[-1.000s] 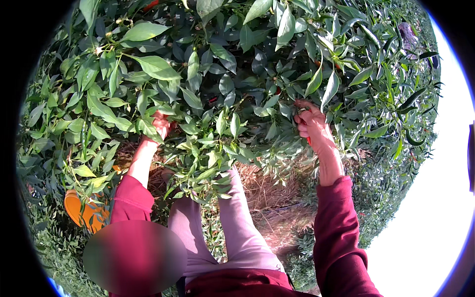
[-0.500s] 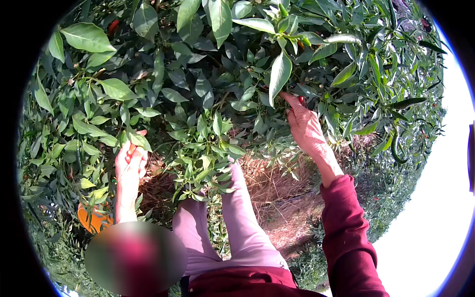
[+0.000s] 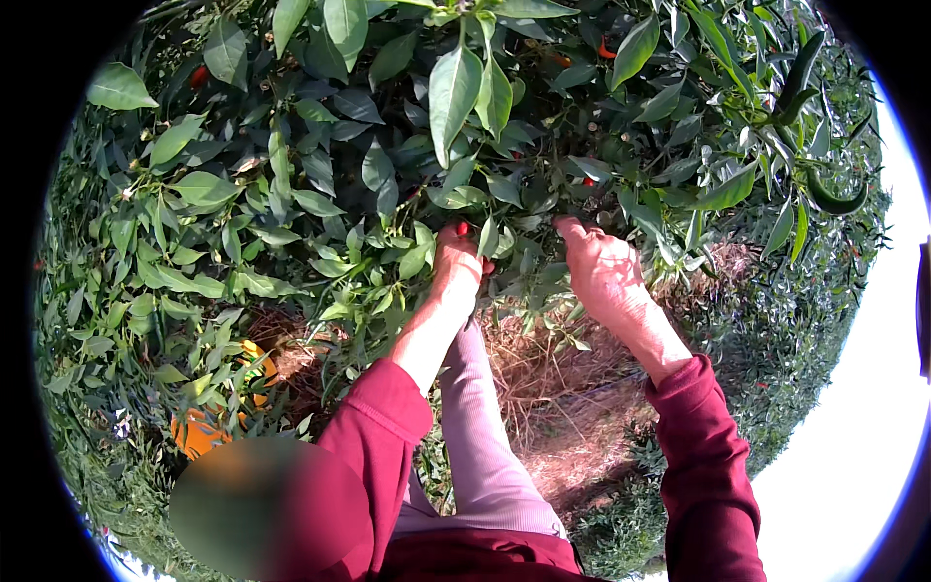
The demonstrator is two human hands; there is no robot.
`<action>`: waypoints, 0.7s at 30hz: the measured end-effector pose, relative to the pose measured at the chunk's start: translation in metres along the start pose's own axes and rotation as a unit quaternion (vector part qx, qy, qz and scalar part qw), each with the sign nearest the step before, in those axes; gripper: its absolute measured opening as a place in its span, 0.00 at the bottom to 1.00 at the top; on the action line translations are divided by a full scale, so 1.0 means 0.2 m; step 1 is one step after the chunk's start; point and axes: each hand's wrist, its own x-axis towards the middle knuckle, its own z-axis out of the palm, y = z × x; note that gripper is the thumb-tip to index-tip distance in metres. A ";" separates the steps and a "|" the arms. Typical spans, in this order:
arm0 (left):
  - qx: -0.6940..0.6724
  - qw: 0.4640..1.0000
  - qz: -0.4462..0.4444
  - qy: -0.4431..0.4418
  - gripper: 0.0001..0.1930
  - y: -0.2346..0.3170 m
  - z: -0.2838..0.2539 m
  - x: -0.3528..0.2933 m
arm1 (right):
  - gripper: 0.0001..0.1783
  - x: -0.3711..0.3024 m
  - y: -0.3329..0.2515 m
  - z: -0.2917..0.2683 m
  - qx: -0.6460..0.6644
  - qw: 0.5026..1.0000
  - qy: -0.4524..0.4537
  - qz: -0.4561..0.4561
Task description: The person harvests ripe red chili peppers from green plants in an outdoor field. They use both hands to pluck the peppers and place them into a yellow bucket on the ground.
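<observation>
Left hand (image 3: 452, 274), one of two in my remote view, is curled around a red pepper (image 3: 462, 229), which shows at its fingertips among the leaves (image 3: 454, 92). Right hand (image 3: 608, 276), apart from it, reaches into the same plants; its fingertips are partly hidden, so I cannot tell whether they are clamped. I count at least two large green peppers (image 3: 836, 200) at right, two maroon sleeves (image 3: 706, 451) and two orange patches (image 3: 198, 434) at lower left.

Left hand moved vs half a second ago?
Yes. Judged against the orange object at lower left, the left hand has shifted well to the right, nearer the right hand.
</observation>
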 end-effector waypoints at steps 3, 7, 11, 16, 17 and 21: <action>-0.133 0.989 -0.016 -0.068 0.14 -0.11 -0.12 0.39 | 0.12 0.06 0.01 -0.08 0.444 0.888 -0.104 0.056; -0.248 0.935 -0.043 -0.251 0.13 -0.09 -0.11 0.46 | 0.12 0.03 0.12 -0.20 0.714 0.656 -0.142 0.199; -0.196 0.969 -0.010 -0.149 0.13 -0.05 -0.15 0.55 | 0.26 0.05 0.26 -0.13 0.753 0.625 -0.054 0.197; -0.150 0.981 0.017 -0.126 0.13 -0.05 -0.17 0.64 | 0.27 0.02 0.52 0.26 0.654 0.732 0.091 0.165; -0.144 0.981 0.023 -0.126 0.13 -0.02 -0.17 0.66 | 0.25 0.06 0.47 0.27 0.673 0.712 0.099 0.173; -0.121 0.983 0.037 -0.134 0.13 0.03 -0.14 0.72 | 0.16 0.15 0.42 0.30 0.699 0.690 0.051 0.182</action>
